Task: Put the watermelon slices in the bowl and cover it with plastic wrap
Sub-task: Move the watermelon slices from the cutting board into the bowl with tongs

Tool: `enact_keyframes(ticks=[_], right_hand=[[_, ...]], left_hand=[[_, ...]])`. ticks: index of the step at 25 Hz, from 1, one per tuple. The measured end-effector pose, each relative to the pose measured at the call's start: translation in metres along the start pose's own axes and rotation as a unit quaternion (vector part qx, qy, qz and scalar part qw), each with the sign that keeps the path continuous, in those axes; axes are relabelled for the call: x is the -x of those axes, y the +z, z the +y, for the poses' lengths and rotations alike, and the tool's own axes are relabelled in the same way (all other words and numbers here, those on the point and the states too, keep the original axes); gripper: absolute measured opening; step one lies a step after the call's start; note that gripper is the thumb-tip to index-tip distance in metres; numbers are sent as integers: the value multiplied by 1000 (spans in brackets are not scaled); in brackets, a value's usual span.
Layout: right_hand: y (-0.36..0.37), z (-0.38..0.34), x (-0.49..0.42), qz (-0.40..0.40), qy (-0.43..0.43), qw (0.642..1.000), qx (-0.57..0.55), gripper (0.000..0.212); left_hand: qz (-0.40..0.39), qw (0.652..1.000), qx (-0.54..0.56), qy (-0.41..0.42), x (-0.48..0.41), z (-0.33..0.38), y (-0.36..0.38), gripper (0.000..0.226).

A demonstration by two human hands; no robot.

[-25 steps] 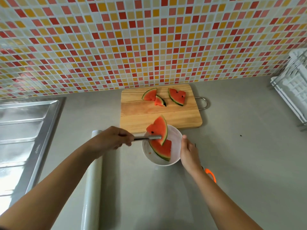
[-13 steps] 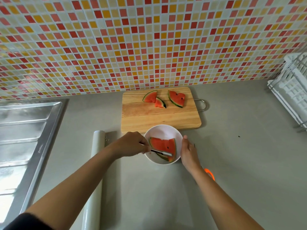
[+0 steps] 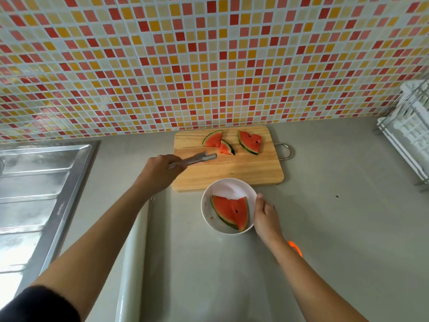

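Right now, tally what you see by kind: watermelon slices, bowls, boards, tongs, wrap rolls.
Wooden cutting board: 1
White round bowl: 1
Red watermelon slices: 5 (3 on board, 2 overlapping in bowl)
Metal tongs: 1
White plastic wrap roll: 1
Total: 9

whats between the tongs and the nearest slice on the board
Only bare cutting board: in the head view the tongs, held by the left hand, end just short of the small middle slice.
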State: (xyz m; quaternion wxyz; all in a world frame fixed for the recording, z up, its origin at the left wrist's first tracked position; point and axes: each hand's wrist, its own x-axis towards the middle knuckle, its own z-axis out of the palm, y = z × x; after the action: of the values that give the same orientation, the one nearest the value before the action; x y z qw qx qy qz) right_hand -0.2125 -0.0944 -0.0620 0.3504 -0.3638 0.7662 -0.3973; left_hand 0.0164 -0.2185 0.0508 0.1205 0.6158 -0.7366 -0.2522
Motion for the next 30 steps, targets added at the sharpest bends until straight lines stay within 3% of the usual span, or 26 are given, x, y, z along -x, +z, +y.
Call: enact_keyframes(ticks=[3, 6, 12, 21, 30], right_hand=[[-1, 2, -1, 0, -1, 1000, 5, 51], [-1, 6, -3, 19, -13, 1000, 0, 48], [2, 12, -6, 30, 8, 999, 14, 47], [1, 9, -2, 33, 17, 999, 8, 43], [2, 11, -2, 49, 3, 999, -6, 45]], left_hand=[[54, 998, -1, -14, -33, -14, 30, 28], [39, 999, -19, -27, -68, -28, 46, 32], [-15, 999, -22, 23, -111, -35, 45, 41], [9, 998, -16, 68, -113, -37, 48, 39], [-6, 998, 1, 61, -109, -40, 47, 32]])
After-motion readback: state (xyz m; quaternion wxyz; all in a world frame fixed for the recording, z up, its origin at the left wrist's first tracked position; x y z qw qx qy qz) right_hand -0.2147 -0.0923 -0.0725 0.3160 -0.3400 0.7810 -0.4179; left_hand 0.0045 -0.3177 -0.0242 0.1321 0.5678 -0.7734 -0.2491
